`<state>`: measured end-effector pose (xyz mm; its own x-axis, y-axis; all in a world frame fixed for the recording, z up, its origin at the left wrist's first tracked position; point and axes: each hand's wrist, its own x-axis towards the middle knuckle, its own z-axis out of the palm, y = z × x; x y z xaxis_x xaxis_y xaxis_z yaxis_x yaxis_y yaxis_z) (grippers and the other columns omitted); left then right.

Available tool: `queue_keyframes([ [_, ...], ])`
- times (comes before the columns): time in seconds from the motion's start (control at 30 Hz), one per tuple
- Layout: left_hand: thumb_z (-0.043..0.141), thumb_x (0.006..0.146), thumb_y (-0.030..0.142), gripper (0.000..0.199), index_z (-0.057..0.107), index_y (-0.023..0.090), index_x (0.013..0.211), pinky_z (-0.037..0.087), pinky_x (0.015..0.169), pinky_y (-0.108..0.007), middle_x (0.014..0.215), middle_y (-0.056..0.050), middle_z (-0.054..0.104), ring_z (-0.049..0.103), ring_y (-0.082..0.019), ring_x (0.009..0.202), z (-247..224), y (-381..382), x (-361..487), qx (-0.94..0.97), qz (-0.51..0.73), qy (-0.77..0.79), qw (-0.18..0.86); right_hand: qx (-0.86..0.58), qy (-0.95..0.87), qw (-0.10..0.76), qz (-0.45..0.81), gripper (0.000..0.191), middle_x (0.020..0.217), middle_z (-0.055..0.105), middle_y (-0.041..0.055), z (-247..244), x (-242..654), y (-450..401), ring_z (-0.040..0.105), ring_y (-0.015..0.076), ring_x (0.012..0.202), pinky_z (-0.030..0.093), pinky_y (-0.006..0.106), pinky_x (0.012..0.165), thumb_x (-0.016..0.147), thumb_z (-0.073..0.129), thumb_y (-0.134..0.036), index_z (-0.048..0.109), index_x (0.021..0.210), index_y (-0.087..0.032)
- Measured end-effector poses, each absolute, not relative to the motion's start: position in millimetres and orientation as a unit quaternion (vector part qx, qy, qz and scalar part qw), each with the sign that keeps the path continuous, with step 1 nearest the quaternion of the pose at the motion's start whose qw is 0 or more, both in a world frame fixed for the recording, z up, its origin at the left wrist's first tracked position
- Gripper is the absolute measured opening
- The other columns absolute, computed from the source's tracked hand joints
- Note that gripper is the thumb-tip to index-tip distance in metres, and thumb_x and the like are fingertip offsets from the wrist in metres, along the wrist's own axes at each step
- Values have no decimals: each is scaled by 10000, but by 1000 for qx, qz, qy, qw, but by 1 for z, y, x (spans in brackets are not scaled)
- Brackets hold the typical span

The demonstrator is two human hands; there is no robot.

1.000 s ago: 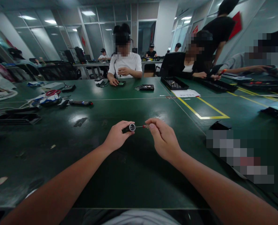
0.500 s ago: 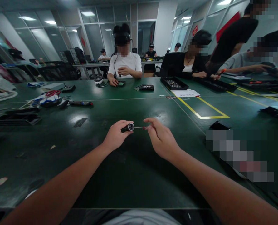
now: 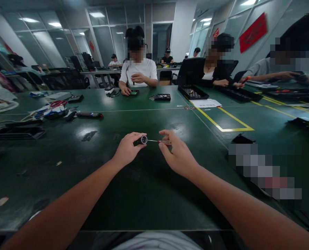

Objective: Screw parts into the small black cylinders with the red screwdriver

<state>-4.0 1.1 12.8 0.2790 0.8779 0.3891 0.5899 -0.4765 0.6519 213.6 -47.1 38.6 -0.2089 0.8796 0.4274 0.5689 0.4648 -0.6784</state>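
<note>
Between the fingers and thumb of my left hand point(image 3: 128, 147) is a small black cylinder point(image 3: 143, 139) with a pale ring at its round end. A thin screwdriver point(image 3: 164, 142) with a reddish, see-through handle lies level in my right hand point(image 3: 179, 154), its shaft pointing left and its tip at the cylinder's side. My right thumb is below the handle and the index finger is raised apart above it. Both hands are over the green table point(image 3: 154, 198).
At the left lie a black tray point(image 3: 16, 132), red-handled tools point(image 3: 58, 103) and a dark pen-like tool point(image 3: 89, 115). Across the table, a person in white point(image 3: 138, 71) handles a small device. Yellow tape point(image 3: 237, 130) and a black parts tray point(image 3: 193, 93) are toward the right.
My right hand's fingers have opened around the screwdriver, so more of its handle shows. My left hand and the cylinder appear slightly further left. A standing person at the right has moved further right.
</note>
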Motion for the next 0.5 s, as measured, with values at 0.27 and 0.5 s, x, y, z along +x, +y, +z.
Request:
queue_keyframes([
  [0.27,748,830,188,371,715,268,1190,440,1026,-484,1204,-62,702,618,-271,1127,11,-1,-3,790,348,468,189,-522,-737,392,177,340,740,662,21,43,214,-45,585,179,584,405,322,584,1024,388,-330,591,1261,-195],
  [0.5,732,853,197,357,705,250,1205,443,1034,-478,1226,-68,695,615,-269,1157,12,1,-5,788,347,473,186,-497,-739,400,215,389,874,699,52,39,214,-45,651,205,750,474,338,683,985,483,-316,515,1350,-187],
])
